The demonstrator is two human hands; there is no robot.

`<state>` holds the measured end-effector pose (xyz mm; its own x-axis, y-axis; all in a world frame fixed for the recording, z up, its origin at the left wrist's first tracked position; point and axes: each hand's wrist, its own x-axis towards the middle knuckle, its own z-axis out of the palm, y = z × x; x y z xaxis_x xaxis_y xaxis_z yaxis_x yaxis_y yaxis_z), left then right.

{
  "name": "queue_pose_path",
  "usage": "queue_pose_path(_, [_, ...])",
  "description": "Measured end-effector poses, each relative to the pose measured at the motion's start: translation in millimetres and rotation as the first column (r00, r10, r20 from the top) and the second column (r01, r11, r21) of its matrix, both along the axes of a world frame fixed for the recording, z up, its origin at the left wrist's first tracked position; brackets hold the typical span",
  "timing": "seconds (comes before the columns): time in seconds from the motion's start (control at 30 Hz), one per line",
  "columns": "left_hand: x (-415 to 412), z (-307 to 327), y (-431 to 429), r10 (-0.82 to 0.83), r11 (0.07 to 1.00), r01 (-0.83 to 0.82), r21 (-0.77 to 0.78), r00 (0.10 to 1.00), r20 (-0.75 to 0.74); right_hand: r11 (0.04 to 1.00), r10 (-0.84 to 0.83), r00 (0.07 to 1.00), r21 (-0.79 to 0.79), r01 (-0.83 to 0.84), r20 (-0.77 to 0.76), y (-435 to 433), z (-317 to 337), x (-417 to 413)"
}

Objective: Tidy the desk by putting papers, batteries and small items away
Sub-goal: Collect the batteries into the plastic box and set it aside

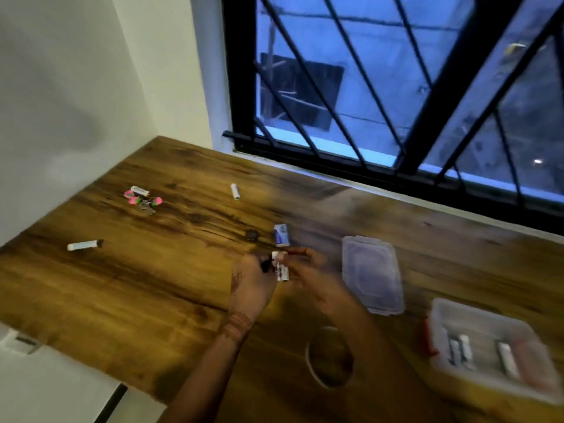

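The left hand (253,282) and right hand (311,273) curl their fingers around small white cylindrical batteries (282,268) above the brown wooden worktop (152,285).

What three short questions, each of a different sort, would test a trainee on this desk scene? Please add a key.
1. True or false: the lid is off the clear container.
2. Where are the keys with pink tags? A) in the container B) on the desk, far left C) on the lid
3. Fill in: the left hand and right hand together hold white ___.
Key: 1 true; 2 B; 3 batteries.
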<state>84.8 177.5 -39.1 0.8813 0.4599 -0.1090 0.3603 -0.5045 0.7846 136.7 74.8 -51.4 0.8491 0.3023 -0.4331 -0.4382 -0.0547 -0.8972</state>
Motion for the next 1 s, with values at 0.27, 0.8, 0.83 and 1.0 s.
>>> queue_pose_path(0.27, [-11, -2, -127, -0.335, 0.938, 0.340, -0.072, 0.940, 0.070, 0.968, -0.134, 0.981, -0.194, 0.160, 0.142, -148, 26, -35])
queue_pose_path(0.8, [-25, -12, -236, -0.405, 0.910, 0.403, -0.094, 0.914, -0.002, 0.560, -0.152, 0.952, -0.771, 0.303, 0.265, -294, -6, -39])
queue_pose_path(0.83, [-25, -12, -237, -0.400, 0.912, 0.397, -0.104, 0.917, -0.011, 0.544, -0.152, 0.948, -0.777, 0.317, 0.280, -294, -5, -38])
queue_pose_path(1.0, [-23, -11, -239, -0.365, 0.930, 0.361, -0.074, 0.930, -0.048, 0.500, -0.098, 0.915, -0.776, 0.385, 0.391, -294, -1, -39])
